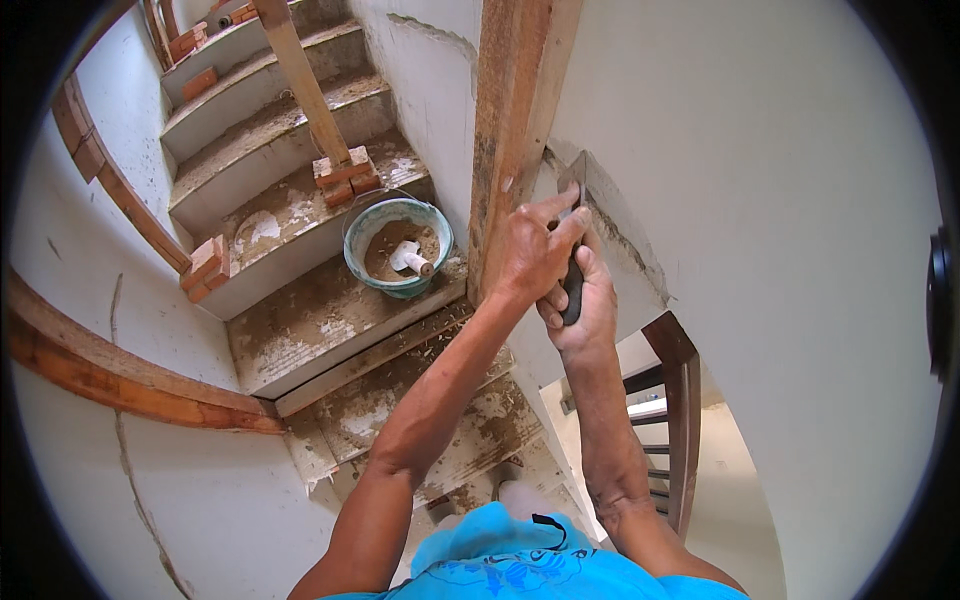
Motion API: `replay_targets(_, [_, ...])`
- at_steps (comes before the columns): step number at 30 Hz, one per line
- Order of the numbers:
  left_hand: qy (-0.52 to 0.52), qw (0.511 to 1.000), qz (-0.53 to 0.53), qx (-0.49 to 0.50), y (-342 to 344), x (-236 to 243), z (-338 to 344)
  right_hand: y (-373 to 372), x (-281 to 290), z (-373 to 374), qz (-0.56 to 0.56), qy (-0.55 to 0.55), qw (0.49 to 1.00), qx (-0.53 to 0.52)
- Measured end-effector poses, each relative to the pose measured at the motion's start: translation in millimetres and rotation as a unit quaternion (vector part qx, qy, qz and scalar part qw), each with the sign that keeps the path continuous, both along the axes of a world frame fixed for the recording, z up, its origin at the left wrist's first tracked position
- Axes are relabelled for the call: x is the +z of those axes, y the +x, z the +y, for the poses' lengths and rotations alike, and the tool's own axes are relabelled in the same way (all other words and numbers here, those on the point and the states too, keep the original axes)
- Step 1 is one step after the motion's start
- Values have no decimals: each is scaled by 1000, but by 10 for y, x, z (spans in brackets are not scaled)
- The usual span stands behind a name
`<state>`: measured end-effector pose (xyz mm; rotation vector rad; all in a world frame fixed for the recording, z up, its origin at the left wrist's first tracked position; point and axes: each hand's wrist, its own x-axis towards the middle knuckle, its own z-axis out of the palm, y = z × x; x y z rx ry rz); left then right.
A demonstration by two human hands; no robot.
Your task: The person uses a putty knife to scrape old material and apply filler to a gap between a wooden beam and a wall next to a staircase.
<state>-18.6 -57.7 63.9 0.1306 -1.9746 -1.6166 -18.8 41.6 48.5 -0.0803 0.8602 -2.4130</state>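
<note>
Dusty stairs, pale wall at right. Dark-handled tool is at the rough patch beside wooden post. Left hand fingers curled over it, right hand fingers closed round its handle. Best: low angle, short strokes.

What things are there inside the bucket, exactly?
The bucket holds brown, loose-looking material with a whitish tool resting on it. The bucket's bottom is covered by the material, so it cannot be seen.

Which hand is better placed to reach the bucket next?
Probably the left hand: it is nearer the bucket, while the right hand wraps around the black tool handle.
</note>
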Motion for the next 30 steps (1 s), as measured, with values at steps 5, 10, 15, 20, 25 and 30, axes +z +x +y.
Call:
replay_targets(5, [-94,987,112,64,-218,-93,-30,-67,42,9,1,-13,1000,18])
replay_targets(10, [-51,998,14,33,-43,-56,-63,-11,35,-33,-2,-17,1000,23])
replay_targets(15, [-73,992,87,60,-363,-157,-113,-250,9,-51,-28,-6,999,41])
replay_targets(20, [-91,990,73,76,-200,-70,-115,-147,74,-58,3,-11,999,43])
replay_targets(25, [-33,998,6,44,-278,41,-126,-385,-38,-119,-2,-15,998,63])
replay_targets(30, [-94,989,49,102,-295,-142,-132,-265,29,-81,4,21,998,61])
